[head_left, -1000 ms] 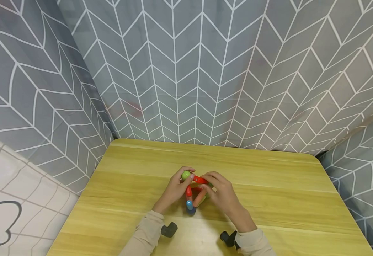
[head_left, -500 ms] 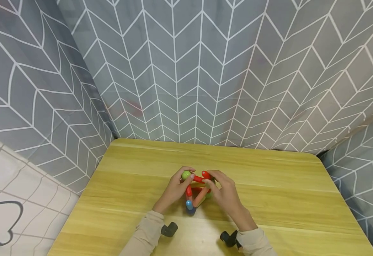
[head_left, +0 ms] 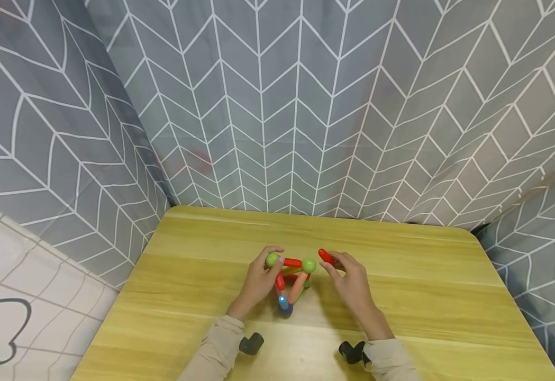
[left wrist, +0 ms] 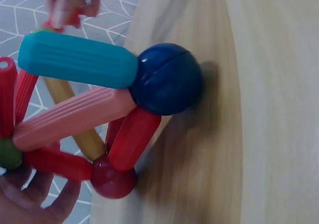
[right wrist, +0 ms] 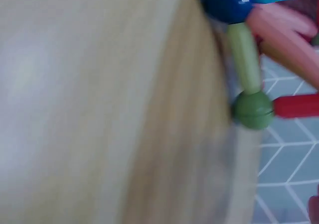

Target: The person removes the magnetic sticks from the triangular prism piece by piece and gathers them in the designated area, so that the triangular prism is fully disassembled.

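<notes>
My left hand (head_left: 254, 286) grips a green ball (head_left: 272, 259) at the left corner of a frame of magnetic rods and balls on the table. A red rod (head_left: 292, 262) runs from that ball to a second green ball (head_left: 308, 265). To the right, my right hand (head_left: 353, 283) pinches a loose red rod (head_left: 326, 256) between thumb and fingers, apart from the frame. In the left wrist view, a blue ball (left wrist: 170, 78) joins a teal rod (left wrist: 77, 58) and a pink rod (left wrist: 75, 117); a dark red ball (left wrist: 113, 177) is at a lower corner.
The wooden table (head_left: 401, 275) extends around the frame on all sides. Behind it hangs a grey curtain (head_left: 277, 106) with white lines. Black wrist devices (head_left: 251, 344) sit at both cuffs, near the tabletop.
My right hand has moved right, away from the frame, taking the red rod with it. The right green ball is now uncovered. My left hand and the frame have shifted slightly.
</notes>
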`<state>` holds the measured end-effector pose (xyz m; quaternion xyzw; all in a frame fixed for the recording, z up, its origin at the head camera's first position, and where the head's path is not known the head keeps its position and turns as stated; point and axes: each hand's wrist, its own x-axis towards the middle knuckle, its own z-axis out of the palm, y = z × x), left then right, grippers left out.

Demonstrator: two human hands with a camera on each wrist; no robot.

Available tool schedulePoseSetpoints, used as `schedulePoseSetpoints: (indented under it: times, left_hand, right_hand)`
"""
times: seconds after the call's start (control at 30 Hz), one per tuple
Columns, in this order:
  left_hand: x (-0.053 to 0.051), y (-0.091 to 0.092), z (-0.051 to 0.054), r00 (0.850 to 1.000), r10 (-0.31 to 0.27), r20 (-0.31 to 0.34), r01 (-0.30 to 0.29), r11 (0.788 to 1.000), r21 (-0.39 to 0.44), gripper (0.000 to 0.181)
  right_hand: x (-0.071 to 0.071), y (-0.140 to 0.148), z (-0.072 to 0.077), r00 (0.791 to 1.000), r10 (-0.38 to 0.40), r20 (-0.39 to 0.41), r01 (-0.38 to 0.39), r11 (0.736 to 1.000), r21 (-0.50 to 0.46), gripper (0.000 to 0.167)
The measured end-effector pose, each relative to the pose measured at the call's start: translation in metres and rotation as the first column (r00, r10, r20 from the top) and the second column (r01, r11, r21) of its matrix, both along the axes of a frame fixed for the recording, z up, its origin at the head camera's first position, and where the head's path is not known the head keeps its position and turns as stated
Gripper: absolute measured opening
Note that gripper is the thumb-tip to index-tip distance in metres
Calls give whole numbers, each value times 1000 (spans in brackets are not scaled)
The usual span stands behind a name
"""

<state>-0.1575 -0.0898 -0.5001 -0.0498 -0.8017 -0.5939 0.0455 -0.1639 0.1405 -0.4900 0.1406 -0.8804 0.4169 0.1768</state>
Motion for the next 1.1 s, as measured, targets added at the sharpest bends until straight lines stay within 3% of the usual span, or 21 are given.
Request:
schedulePoseSetpoints:
  times: [0.1,0.17,0.23,0.3,0.4,0.5,0.57,0.67,0.77,0.97,1.1]
  left_hand:
    - [1,-1,2,999,48,-15,-48,999,-18,27]
    - [1,-6,3,999,44,-5,-44,998,-41,32]
    - [1,-13,4,1000,-7,23,8,999,-52,39]
    - [1,-23,6,994,-95,61,97,995,-36,47]
    - [1,-37,10,964,-243,108,242,970,24,60]
    - [1,-46,10,928,-348,136,341,937,70,68]
    - [2,-49,9,912,-380,151,371,925,84,70]
    - [3,-48,7,904,-394,167,383,919,94,70]
    - [5,-44,5,912,-376,163,367,927,83,71]
    - [7,-33,4,949,-283,140,285,958,6,70]
    - [9,-27,3,965,-230,125,235,972,-23,67]
  right_hand:
    - [-1,9,-8,996,-34,82,29,998,59,26]
    - [-2,13,-14,992,-48,119,35,994,103,25]
    - [-4,17,-19,988,-56,142,37,990,137,24]
    - [-5,20,-23,987,-55,151,30,986,165,23]
    - [-6,22,-27,987,-48,156,16,980,198,22]
    - [-6,24,-30,983,-49,180,9,977,214,22]
    - [-6,25,-33,978,-55,201,11,976,218,22]
    - [-6,26,-35,970,-60,236,9,977,211,22]
    - [-8,26,-38,962,-50,268,-7,978,208,22]
    - [-9,26,-42,959,-43,281,-16,979,205,23]
    - [-9,25,-42,959,-39,282,-22,978,207,25]
